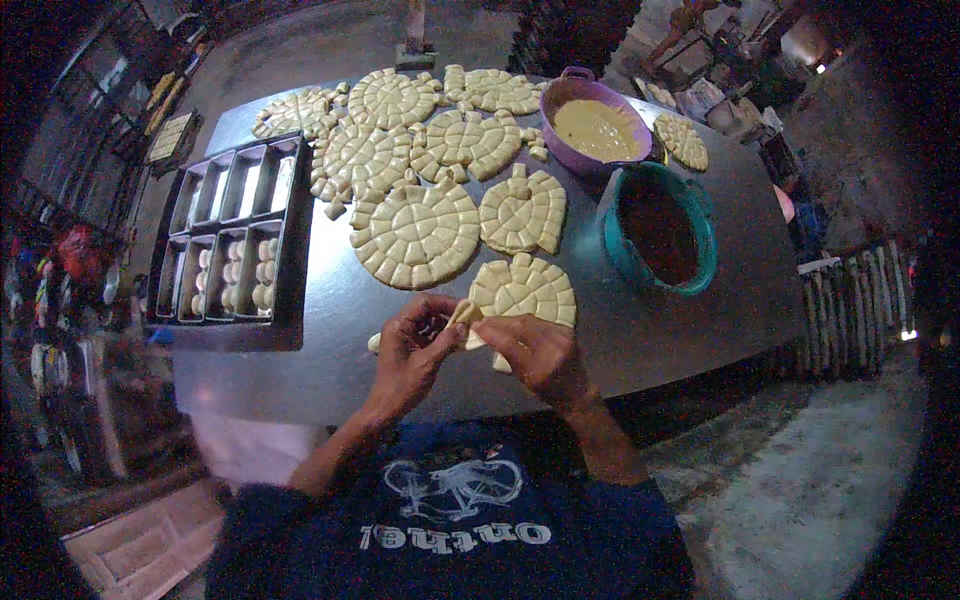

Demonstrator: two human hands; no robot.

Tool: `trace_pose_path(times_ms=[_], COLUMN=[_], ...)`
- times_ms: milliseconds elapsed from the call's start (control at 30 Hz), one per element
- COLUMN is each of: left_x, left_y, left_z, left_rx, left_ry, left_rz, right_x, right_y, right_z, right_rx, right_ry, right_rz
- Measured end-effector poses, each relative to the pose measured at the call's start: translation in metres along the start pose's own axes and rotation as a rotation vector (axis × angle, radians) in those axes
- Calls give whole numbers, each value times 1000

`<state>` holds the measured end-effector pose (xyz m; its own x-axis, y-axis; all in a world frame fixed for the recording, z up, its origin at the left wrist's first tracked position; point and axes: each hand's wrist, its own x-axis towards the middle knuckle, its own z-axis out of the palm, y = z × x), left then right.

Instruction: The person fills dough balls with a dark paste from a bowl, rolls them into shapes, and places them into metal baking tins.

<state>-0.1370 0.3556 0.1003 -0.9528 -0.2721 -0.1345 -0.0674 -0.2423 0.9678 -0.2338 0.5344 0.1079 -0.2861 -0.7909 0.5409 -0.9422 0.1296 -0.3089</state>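
Both my hands work just above the near edge of a metal table [335, 385]. My left hand [408, 338] is closed in a pinch on a small folded piece of dough [462, 313]. The fingertips of my right hand [540, 352] meet the other side of that same piece. Right behind my hands lies a rounded, scored dough shape [525, 290], its near part covered by my right hand. Beyond it are a smaller scored dough piece [523, 213] and a large, turtle-like dough round [415, 232].
Several more scored dough shapes [468, 143] crowd the far side. A black divided baking tin [290, 205] at the left holds dough balls in its near compartments. To the right stand a purple basin [575, 152] of pale batter and a teal basin [622, 240] with dark contents.
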Motion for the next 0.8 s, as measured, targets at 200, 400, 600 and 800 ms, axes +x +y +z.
trace_pose_path(times_ms=[200,400,600,800], left_x=[-2,-2,1,-9], left_y=[3,1,-17,-18], left_z=[-19,-18,-15,-19], left_rx=[243,-207,-746,-623], left_ry=[-239,-60,29,140], left_rz=[10,-211,-341,-295], right_x=[18,16,30,17], right_y=[0,4,-26,-48], right_z=[-19,-3,17,42], right_rx=[243,207,99,-69], right_ry=[-150,-14,86,161], right_rz=[297,55,87,181])
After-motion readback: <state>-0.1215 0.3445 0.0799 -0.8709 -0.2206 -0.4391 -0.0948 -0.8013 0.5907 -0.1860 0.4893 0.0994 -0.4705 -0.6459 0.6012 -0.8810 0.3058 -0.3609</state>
